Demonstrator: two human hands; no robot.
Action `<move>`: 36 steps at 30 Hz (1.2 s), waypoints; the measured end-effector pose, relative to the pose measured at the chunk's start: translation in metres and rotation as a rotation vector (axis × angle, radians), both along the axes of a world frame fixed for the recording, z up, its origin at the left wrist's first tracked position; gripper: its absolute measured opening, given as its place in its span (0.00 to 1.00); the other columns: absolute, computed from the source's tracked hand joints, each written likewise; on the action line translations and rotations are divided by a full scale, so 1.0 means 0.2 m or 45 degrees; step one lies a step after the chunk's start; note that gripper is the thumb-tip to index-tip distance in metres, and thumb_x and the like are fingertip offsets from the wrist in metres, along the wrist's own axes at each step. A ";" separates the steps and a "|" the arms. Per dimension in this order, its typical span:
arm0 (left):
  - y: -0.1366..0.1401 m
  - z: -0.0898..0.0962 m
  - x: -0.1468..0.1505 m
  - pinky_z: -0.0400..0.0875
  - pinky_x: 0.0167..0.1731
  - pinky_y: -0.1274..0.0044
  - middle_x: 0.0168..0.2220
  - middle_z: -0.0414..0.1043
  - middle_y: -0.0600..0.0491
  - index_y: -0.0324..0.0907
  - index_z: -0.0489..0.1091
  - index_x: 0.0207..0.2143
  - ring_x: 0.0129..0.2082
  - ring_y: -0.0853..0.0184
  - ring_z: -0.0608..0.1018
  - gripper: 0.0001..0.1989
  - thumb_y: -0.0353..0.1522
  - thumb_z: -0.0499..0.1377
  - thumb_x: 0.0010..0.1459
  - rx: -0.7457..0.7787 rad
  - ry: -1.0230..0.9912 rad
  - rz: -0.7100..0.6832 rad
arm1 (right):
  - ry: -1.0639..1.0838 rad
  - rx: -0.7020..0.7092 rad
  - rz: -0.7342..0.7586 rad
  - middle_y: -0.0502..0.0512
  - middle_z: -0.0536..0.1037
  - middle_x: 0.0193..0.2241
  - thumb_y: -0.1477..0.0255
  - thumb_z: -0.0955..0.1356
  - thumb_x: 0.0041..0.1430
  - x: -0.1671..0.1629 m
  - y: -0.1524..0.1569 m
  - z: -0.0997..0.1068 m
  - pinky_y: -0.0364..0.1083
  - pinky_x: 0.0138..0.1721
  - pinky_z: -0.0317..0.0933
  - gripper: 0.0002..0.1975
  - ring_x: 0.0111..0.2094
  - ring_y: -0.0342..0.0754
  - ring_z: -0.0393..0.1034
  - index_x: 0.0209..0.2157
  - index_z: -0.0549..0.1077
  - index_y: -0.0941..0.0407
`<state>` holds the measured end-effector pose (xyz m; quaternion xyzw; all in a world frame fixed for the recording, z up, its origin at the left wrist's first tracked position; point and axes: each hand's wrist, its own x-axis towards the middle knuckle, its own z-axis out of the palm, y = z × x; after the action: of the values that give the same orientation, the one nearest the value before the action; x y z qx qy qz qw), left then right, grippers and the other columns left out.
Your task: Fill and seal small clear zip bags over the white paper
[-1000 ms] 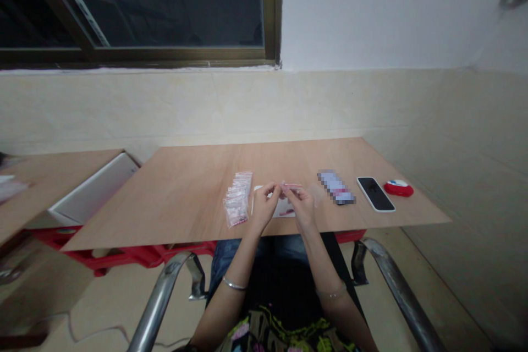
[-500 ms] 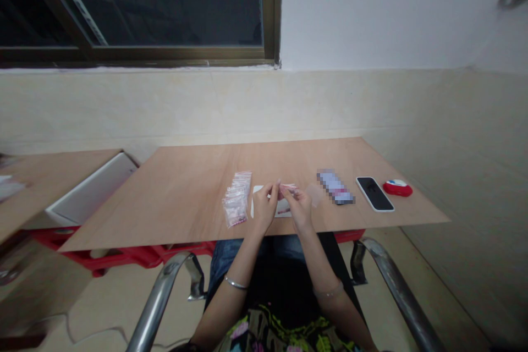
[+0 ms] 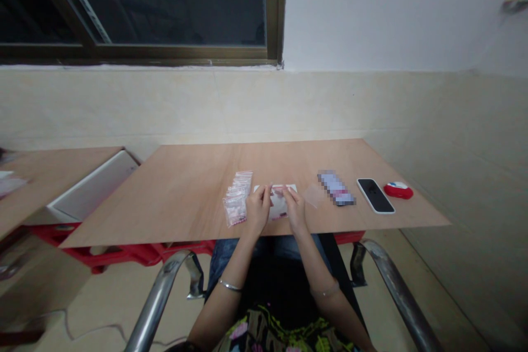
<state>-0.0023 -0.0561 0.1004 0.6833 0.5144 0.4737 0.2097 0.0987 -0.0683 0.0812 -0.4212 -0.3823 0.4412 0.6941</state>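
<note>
Both hands have dropped from mid-air to the table (image 3: 185,187) since a second ago, bringing the small pink-printed bag (image 3: 279,196) down onto the white sheet (image 3: 291,188). The left hand (image 3: 258,210) and right hand (image 3: 294,211) rest side by side with fingers loosely curled, fingertips pressing the bag between them; whether either pinches it I cannot tell. A pile of small bags (image 3: 236,198) lies at nine o'clock of the left hand, a phone (image 3: 375,195) and a red case (image 3: 398,190) at three o'clock of the right.
</note>
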 end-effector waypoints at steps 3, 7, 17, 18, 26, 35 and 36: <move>0.01 -0.06 -0.04 0.55 0.21 0.81 0.15 0.60 0.58 0.40 0.62 0.20 0.18 0.72 0.67 0.20 0.42 0.46 0.60 -0.002 -0.012 0.062 | 0.041 -0.065 0.050 0.53 0.75 0.25 0.58 0.64 0.53 -0.05 0.03 -0.07 0.41 0.28 0.59 0.19 0.26 0.44 0.67 0.29 0.74 0.61; 0.03 -0.19 -0.17 0.54 0.21 0.80 0.16 0.62 0.57 0.40 0.64 0.22 0.18 0.71 0.67 0.20 0.42 0.46 0.60 -0.064 0.049 0.113 | -0.040 -0.162 0.125 0.54 0.74 0.24 0.56 0.61 0.54 -0.16 0.07 -0.20 0.42 0.29 0.61 0.22 0.26 0.45 0.66 0.29 0.73 0.62; 0.11 -0.36 -0.49 0.60 0.32 0.75 0.31 0.71 0.45 0.40 0.71 0.31 0.33 0.61 0.71 0.19 0.40 0.45 0.60 -0.034 0.449 0.558 | -1.152 0.035 0.004 0.60 0.68 0.49 0.75 0.62 0.53 -0.37 -0.08 -0.29 0.52 0.51 0.55 0.23 0.50 0.51 0.60 0.53 0.63 0.57; 0.12 -0.37 -0.50 0.61 0.35 0.73 0.33 0.71 0.44 0.40 0.71 0.30 0.36 0.60 0.71 0.19 0.40 0.45 0.60 0.000 0.438 0.574 | -1.250 0.033 0.050 0.59 0.68 0.49 0.76 0.62 0.53 -0.37 -0.10 -0.28 0.52 0.51 0.55 0.22 0.50 0.52 0.60 0.51 0.65 0.55; 0.24 -0.41 -0.52 0.64 0.36 0.71 0.30 0.70 0.46 0.39 0.70 0.27 0.34 0.60 0.71 0.16 0.37 0.47 0.58 0.015 0.202 0.659 | -1.576 0.056 0.175 0.55 0.72 0.44 0.80 0.61 0.53 -0.42 -0.15 -0.29 0.50 0.47 0.57 0.17 0.45 0.51 0.63 0.41 0.74 0.52; 0.31 -0.40 -0.48 0.66 0.36 0.74 0.33 0.70 0.47 0.39 0.68 0.30 0.34 0.64 0.72 0.12 0.37 0.50 0.56 0.082 0.020 0.513 | -1.611 0.099 0.199 0.58 0.69 0.47 0.76 0.60 0.57 -0.44 -0.16 -0.28 0.49 0.48 0.56 0.14 0.47 0.51 0.63 0.44 0.71 0.56; 0.32 -0.39 -0.48 0.66 0.36 0.74 0.34 0.71 0.47 0.39 0.69 0.31 0.35 0.64 0.72 0.12 0.37 0.50 0.56 0.073 0.019 0.498 | -1.615 0.103 0.202 0.58 0.69 0.48 0.75 0.60 0.57 -0.44 -0.16 -0.28 0.50 0.49 0.56 0.15 0.47 0.51 0.63 0.45 0.70 0.56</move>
<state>-0.0977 0.0076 0.0215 0.5796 0.6252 0.5149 0.0902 0.0112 -0.1013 0.0259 -0.5443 -0.7651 0.1414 0.3136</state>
